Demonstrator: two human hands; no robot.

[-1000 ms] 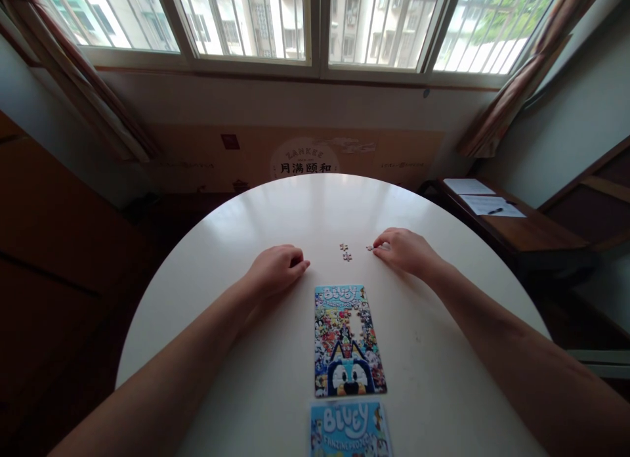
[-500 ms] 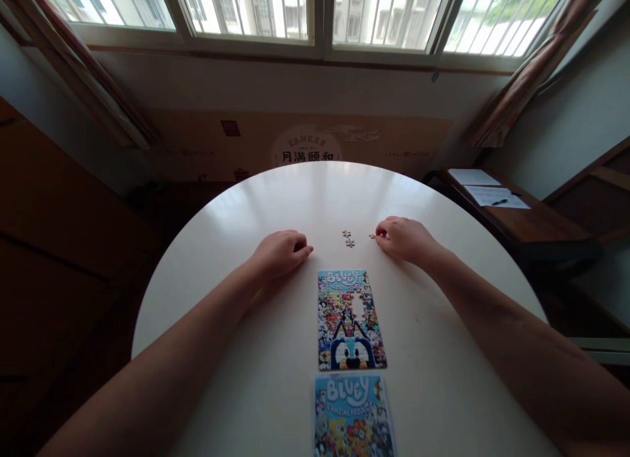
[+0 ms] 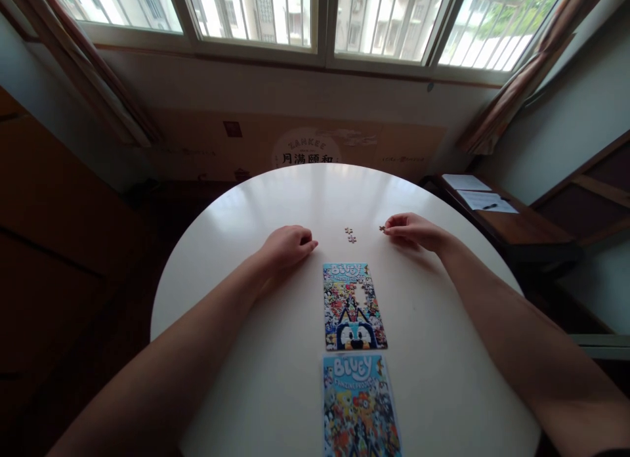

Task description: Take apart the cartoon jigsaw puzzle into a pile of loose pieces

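Note:
My right hand pinches a small puzzle piece at its fingertips, just above the white table. To the left, my left hand rests on the tabletop with its fingers curled together and nothing visible in them. Two loose puzzle pieces lie between the hands. Nearer to me is a colourful jigsaw puzzle with a pale gap in its upper right part. Below it lies a matching picture sheet, cut off by the bottom of the view.
The round white table fills the middle. A brown side table at the right holds papers and a pen. Behind the far edge are a printed panel and barred windows.
My right hand has lifted the puzzle piece off the table and turned slightly. The left hand stays closed in about the same place. The view has shifted a little.

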